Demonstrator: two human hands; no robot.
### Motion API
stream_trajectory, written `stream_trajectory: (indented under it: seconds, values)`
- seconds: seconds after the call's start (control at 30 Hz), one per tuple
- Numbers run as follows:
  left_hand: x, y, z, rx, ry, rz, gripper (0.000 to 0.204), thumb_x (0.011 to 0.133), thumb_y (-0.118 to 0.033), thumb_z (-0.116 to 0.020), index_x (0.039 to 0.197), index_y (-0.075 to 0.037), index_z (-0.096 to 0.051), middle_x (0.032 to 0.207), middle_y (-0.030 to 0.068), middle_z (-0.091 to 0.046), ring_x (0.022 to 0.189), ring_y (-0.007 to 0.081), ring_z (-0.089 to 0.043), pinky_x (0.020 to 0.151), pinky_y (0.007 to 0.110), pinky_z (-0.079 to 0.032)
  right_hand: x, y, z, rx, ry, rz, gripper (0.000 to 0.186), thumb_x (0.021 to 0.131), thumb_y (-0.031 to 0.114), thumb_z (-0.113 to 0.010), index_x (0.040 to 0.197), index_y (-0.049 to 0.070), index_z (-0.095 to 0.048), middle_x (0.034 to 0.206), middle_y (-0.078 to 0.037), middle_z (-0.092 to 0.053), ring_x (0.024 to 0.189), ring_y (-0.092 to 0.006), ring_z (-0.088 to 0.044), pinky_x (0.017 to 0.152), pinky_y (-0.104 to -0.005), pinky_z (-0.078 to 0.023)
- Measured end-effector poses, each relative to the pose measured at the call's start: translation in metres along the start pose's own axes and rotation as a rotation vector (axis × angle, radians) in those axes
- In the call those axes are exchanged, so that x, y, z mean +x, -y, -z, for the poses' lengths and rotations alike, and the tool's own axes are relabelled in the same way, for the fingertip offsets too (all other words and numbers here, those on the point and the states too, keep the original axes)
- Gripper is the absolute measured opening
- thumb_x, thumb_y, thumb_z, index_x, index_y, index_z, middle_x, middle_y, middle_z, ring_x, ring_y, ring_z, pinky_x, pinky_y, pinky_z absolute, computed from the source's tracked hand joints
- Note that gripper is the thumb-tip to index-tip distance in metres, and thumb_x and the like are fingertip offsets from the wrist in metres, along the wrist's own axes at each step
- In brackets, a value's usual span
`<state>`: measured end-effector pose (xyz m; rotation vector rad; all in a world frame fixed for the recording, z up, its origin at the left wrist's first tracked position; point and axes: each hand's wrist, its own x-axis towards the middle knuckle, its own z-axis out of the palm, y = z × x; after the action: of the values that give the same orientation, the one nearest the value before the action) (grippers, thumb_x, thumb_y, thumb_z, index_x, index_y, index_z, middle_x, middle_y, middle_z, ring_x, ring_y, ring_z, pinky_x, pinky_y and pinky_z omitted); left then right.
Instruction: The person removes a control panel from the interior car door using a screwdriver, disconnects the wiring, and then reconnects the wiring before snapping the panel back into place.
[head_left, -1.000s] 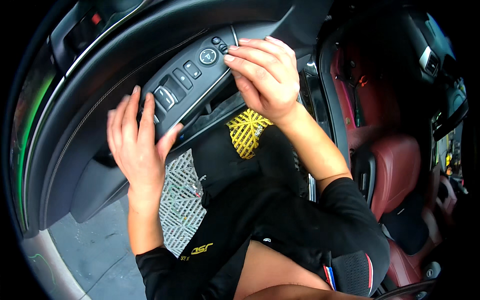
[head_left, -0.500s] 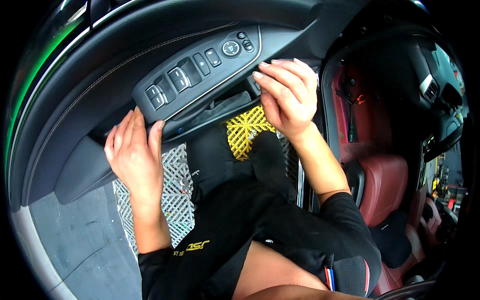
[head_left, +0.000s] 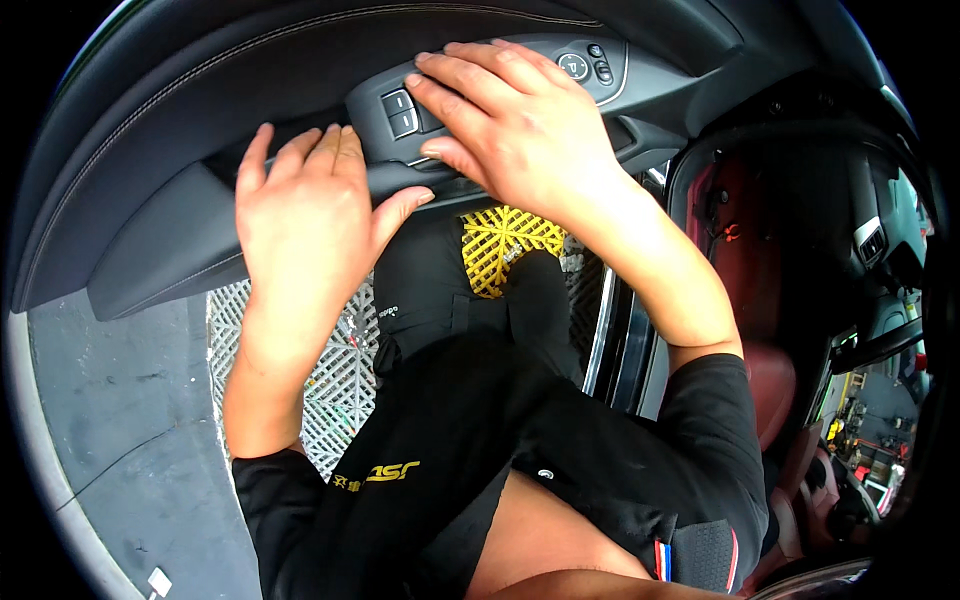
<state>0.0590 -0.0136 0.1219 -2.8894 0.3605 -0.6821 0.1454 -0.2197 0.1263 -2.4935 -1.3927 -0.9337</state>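
Observation:
A dark grey window switch panel (head_left: 375, 135) lies along the armrest (head_left: 165, 235) of a black car door. Flat across its middle rests my right hand (head_left: 515, 125), fingers extended over the switches and thumb at the near edge. Two window switches (head_left: 400, 113) show left of that hand, and a round mirror control (head_left: 573, 67) shows beyond it; the switches between are covered. My left hand (head_left: 305, 210) is spread at the panel's left end, its fingertips by the panel's end and its thumb apart along the near edge. Neither hand is closed around anything.
The stitched door trim (head_left: 230, 75) rises beyond the panel. Below are yellow floor grating (head_left: 490, 245), white grating (head_left: 330, 390) and grey floor (head_left: 130, 400). At right are the door sill (head_left: 617, 335) and a dark red seat (head_left: 768, 385).
My right hand has come down from above the panel's right end onto its switches. The pocket under the panel is now mostly hidden. Door and panel appear higher and farther right in view.

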Motion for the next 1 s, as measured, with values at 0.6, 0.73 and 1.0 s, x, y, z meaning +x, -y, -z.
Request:
stream_trajectory:
  seconds: [0.6,0.73,1.0]
  values:
    - [-0.003,0.017,-0.006,-0.185,0.038,-0.023,0.070,0.066,-0.038,-0.086,0.126,-0.007,-0.069,0.128,0.0041,-0.071,0.093,0.0144,-0.070,0.079,0.032,-0.051,0.043,0.009,0.025,0.711,0.011,-0.045,0.028,0.099,0.029,-0.065,0.091,0.004,-0.073,0.083,-0.009,-0.069,0.077,-0.0245,-0.068,0.071,-0.0358,-0.054]
    - [-0.005,0.019,-0.011,-0.216,-0.041,-0.073,0.059,0.065,-0.035,-0.088,0.115,-0.008,-0.071,0.112,0.0021,-0.073,0.089,0.0164,-0.069,0.077,0.034,-0.050,0.079,0.031,-0.009,1.238,0.220,-0.461,0.045,0.102,0.040,-0.060,0.082,0.001,-0.070,0.068,0.001,-0.060,0.066,-0.0071,-0.054,0.060,-0.0289,-0.047]
    - [-0.002,0.017,-0.007,-0.290,0.046,-0.051,0.043,0.068,-0.028,-0.086,0.102,-0.008,-0.072,0.099,0.0046,-0.071,0.090,0.0241,-0.068,0.078,0.040,-0.050,0.058,0.031,-0.030,1.157,0.227,-0.455,0.048,0.103,0.039,-0.058,0.075,0.002,-0.068,0.065,-0.002,-0.061,0.065,-0.0068,-0.056,0.060,-0.0299,-0.048]
